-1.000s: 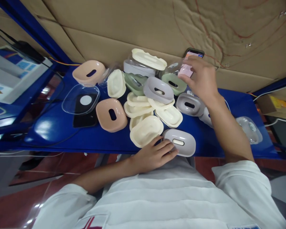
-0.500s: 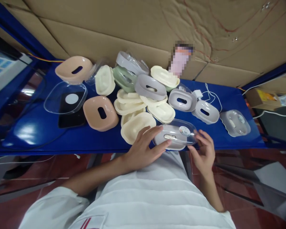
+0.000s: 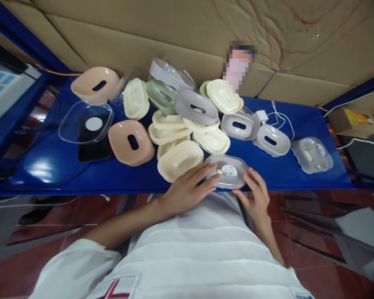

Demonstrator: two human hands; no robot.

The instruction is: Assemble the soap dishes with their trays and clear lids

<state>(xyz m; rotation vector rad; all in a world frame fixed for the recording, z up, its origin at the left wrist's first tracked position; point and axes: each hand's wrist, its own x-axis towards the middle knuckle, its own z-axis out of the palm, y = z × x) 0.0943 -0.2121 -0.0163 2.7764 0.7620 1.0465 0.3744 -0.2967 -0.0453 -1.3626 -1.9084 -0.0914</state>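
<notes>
A grey plastic box [image 3: 213,182] lies at the table's front edge, with a clear lid [image 3: 240,167] seated over it. The lid carries a round white sticker [image 3: 229,171], and a small cream piece shows through it. My left hand [image 3: 190,187] holds the left end, its fingers on top of the lid and its thumb by the near side. At the right end, the fingers and thumb of my right hand [image 3: 254,195] grip the lid's rim. Cream plastic trays [image 3: 180,161] are stacked just beyond my left hand.
Grey slotted covers [image 3: 271,140] and another clear-lidded grey box [image 3: 313,154] stand to the right. Peach slotted covers [image 3: 131,143], a clear lid [image 3: 67,126] and a black device [image 3: 93,153] are at left. A white charger [image 3: 262,116] trails cable behind.
The clear lid has shifted left and now lines up over the grey box. My right hand moved left with it. My left hand stays at the left end.
</notes>
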